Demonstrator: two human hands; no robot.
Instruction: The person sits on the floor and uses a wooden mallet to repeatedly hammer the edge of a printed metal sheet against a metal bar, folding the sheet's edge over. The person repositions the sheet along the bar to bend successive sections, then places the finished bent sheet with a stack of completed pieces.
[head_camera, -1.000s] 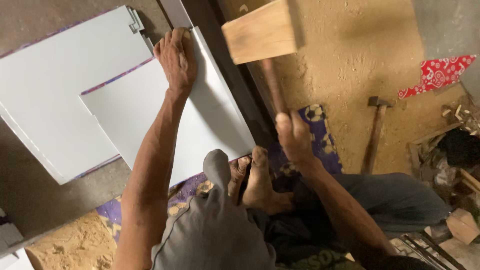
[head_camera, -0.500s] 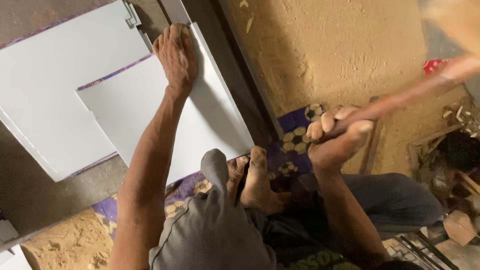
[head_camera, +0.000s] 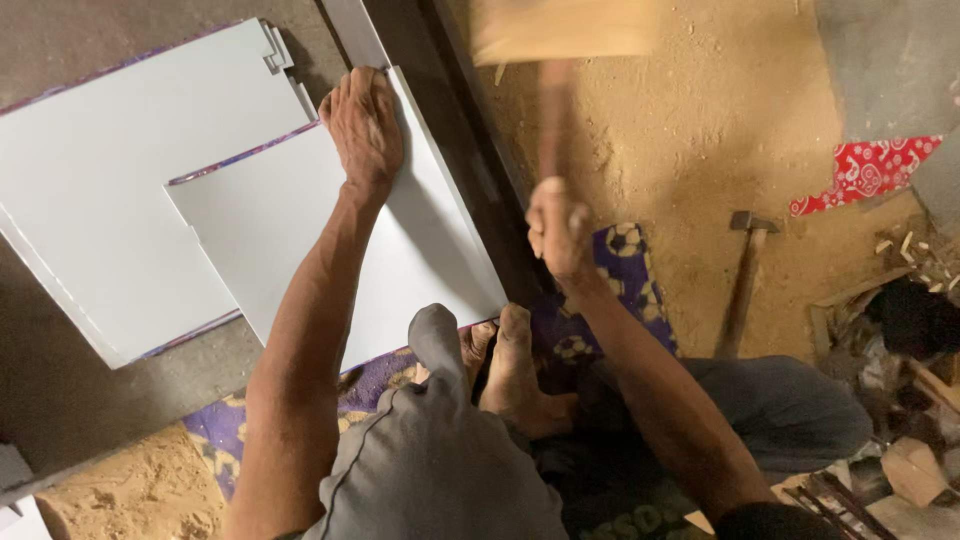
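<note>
the right hand (head_camera: 560, 228), fist clamped on the wooden mallet (head_camera: 560, 35), has swung it from the right edge back to top centre. the left hand (head_camera: 365, 125), fingers flat, still pins the white sheet (head_camera: 300, 235) left of centre; hammering continues.

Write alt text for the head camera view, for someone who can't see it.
A seated person's left hand presses flat on a white sheet metal panel while the right hand grips a wooden mallet, blurred above sandy ground.

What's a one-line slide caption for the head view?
Seated person presses left hand flat on a white sheet while right hand grips a wooden mallet raised over sandy ground.
</note>
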